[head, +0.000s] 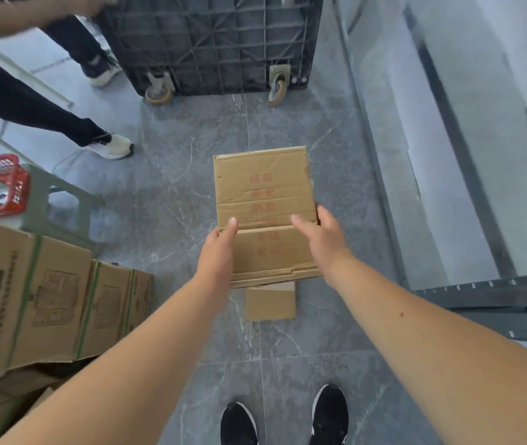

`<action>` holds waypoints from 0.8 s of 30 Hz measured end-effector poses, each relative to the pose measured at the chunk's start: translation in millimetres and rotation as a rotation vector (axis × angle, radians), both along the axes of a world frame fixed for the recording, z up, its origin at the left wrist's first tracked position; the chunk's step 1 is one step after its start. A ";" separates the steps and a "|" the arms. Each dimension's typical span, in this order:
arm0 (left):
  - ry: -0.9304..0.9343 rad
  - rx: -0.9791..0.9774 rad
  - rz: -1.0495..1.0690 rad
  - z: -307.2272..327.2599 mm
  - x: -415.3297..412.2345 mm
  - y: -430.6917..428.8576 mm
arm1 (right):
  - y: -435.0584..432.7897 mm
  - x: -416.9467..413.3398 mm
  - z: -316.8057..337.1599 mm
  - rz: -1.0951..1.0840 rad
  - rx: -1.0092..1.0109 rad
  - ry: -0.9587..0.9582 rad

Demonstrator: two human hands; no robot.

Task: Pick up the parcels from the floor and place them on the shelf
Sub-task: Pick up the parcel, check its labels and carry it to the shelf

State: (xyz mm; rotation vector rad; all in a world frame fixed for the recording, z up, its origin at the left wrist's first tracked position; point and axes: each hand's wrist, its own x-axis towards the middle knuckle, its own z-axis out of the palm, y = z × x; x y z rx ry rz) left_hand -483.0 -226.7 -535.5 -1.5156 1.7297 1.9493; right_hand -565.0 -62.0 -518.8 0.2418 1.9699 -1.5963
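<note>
Hands clamped the flattened parcel (265,213) between them, left hand (218,252) and right hand (323,242) level, long axis pointing away, shelf (467,194) off right.

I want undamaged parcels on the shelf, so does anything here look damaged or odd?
The brown cardboard box held between both hands is creased, its right edge torn. A loose cardboard scrap lies on the grey floor below.
</note>
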 end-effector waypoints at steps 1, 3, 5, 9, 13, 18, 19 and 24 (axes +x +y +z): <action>0.011 0.004 -0.004 15.8 -2.4 -2.3 | -0.5 -2.5 17.5 -0.012 -0.005 0.011; 0.023 0.007 -0.008 47.6 -5.3 -7.4 | -0.4 -6.0 48.2 -0.040 -0.030 0.034; 0.027 0.014 -0.017 79.2 -4.9 -11.6 | 0.9 -6.8 79.3 -0.033 -0.045 0.061; 0.071 -0.047 -0.005 142.5 -6.5 -15.2 | 5.1 -10.7 143.6 -0.026 -0.088 0.107; 0.112 -0.097 -0.013 212.8 -17.1 -17.6 | 4.1 -21.0 219.1 0.012 -0.090 0.188; 0.201 -0.072 -0.007 314.1 -26.5 -24.9 | 2.7 -34.8 317.8 0.040 -0.099 0.306; 0.225 -0.101 -0.023 333.5 -29.1 -28.1 | 2.3 -36.6 336.5 0.045 -0.102 0.333; 0.320 -0.207 -0.025 430.1 -36.4 -43.8 | -1.6 -41.5 426.1 0.077 -0.136 0.467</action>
